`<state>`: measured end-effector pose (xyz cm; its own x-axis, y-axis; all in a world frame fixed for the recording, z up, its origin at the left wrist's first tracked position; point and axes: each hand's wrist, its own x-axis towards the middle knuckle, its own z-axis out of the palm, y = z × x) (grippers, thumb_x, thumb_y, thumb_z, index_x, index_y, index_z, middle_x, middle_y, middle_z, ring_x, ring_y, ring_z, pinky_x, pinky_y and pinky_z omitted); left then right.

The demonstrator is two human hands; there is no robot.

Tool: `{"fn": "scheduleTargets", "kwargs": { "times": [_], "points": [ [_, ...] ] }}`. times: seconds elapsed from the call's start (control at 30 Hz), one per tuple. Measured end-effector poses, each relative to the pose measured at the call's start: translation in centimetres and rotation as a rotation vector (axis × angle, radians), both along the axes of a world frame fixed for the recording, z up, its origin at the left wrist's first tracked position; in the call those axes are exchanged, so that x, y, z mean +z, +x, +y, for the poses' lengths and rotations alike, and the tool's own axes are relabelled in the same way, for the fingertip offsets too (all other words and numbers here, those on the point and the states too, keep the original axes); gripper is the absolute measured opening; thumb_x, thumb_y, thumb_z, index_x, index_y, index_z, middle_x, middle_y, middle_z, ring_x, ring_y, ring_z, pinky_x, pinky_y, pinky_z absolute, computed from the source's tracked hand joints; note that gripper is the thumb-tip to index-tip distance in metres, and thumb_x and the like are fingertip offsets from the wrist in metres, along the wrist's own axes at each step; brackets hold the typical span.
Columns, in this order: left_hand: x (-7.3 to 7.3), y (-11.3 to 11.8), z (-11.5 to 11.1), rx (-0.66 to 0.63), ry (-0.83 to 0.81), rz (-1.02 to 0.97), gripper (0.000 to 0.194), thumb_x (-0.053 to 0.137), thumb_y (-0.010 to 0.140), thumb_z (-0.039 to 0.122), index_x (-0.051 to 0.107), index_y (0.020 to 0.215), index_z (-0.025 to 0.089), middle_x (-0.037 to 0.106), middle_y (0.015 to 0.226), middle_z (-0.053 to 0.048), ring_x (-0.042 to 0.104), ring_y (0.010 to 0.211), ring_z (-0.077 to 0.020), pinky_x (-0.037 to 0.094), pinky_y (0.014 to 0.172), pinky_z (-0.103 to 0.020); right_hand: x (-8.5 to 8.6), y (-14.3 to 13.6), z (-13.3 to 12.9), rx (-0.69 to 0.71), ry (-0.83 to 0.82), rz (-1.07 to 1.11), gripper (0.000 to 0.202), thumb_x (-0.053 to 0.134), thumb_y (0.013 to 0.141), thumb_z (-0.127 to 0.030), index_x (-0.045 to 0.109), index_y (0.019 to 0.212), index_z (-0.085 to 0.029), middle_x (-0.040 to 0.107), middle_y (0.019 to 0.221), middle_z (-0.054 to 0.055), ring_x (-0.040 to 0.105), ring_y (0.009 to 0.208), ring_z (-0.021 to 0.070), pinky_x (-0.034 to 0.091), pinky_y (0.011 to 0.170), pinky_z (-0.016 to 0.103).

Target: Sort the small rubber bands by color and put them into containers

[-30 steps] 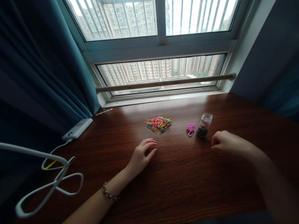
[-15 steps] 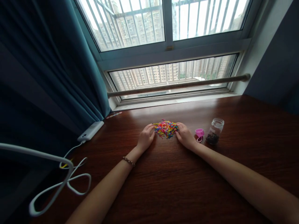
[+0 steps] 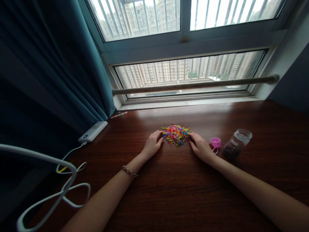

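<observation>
A loose pile of small multicoloured bands [image 3: 176,134] lies on the dark wooden table [image 3: 169,190]. At the pile's left edge rests my left hand [image 3: 153,144], its fingers apart and touching the outermost pieces. My right hand [image 3: 201,146] is at the right edge, thumb and fingers spread, fingertips against the bands. Neither hand holds anything. Just right of my right hand is a pink cap with a loop [image 3: 215,143]. Beside it stands a clear glass jar [image 3: 238,143] with dark contents at the bottom.
A white power bank [image 3: 93,132] with a white cable [image 3: 70,180] lies at the left, near a blue curtain [image 3: 96,80]. Behind the table are a white window sill [image 3: 188,103] and a horizontal rail [image 3: 193,86]. A small patterned strip lies at the back left.
The camera view has shifted, so the jar and cap appear farther right and lower. Both hands remain at the sides of the pile, with little visible movement against it.
</observation>
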<state>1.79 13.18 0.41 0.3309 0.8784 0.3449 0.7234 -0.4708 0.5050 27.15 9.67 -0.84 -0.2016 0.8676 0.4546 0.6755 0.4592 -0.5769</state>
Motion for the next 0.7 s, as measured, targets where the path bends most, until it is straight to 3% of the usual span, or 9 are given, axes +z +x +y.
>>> {"fn": "scheduleTargets", "kwargs": {
  "times": [0.17, 0.33, 0.47, 0.6, 0.7],
  "points": [
    [0.5, 0.1, -0.5, 0.000, 0.045, -0.100, 0.025, 0.048, 0.080, 0.022, 0.057, 0.103, 0.017, 0.061, 0.105, -0.008, 0.057, 0.097, -0.0200, 0.044, 0.089, -0.037, 0.1, 0.1, 0.0, 0.005, 0.005, 0.043, 0.036, 0.042, 0.077, -0.013, 0.055, 0.109, -0.017, 0.057, 0.113, 0.011, 0.050, 0.110, 0.0229, 0.037, 0.098, 0.043],
    [0.7, 0.2, -0.7, 0.038, 0.189, -0.030, 0.020, 0.050, 0.078, 0.017, 0.058, 0.097, 0.018, 0.059, 0.100, -0.007, 0.052, 0.100, -0.0214, 0.043, 0.090, -0.040, 0.2, 0.1, 0.0, -0.051, -0.014, 0.066, 0.036, 0.043, 0.076, -0.013, 0.054, 0.110, -0.016, 0.059, 0.109, 0.011, 0.053, 0.104, 0.0234, 0.041, 0.092, 0.042],
    [0.5, 0.3, -0.7, -0.034, 0.183, 0.048, 0.026, 0.046, 0.081, 0.016, 0.057, 0.104, 0.018, 0.058, 0.109, -0.007, 0.046, 0.112, -0.0222, 0.037, 0.098, -0.043, 0.8, 0.0, -0.4, -0.064, 0.020, 0.065, 0.031, 0.042, 0.077, -0.012, 0.057, 0.103, -0.017, 0.060, 0.104, 0.010, 0.054, 0.099, 0.0226, 0.043, 0.089, 0.041],
    [0.2, 0.6, -0.9, -0.089, 0.136, 0.154, 0.031, 0.042, 0.083, 0.015, 0.055, 0.111, 0.021, 0.056, 0.117, -0.006, 0.040, 0.119, -0.0241, 0.029, 0.101, -0.050, 1.7, -0.4, -1.2, 0.084, 0.117, 0.018, 0.024, 0.044, 0.077, -0.009, 0.063, 0.085, -0.020, 0.062, 0.094, 0.007, 0.054, 0.096, 0.0206, 0.044, 0.088, 0.038],
    [0.3, 0.7, -1.0, -0.090, 0.165, 0.144, 0.030, 0.042, 0.083, 0.014, 0.055, 0.110, 0.020, 0.055, 0.117, -0.006, 0.041, 0.118, -0.0230, 0.030, 0.102, -0.048, 2.1, -0.7, -1.8, 0.246, 0.150, -0.100, 0.025, 0.045, 0.077, -0.009, 0.065, 0.084, -0.022, 0.064, 0.092, 0.005, 0.052, 0.099, 0.0208, 0.042, 0.091, 0.040]
  ]
}}
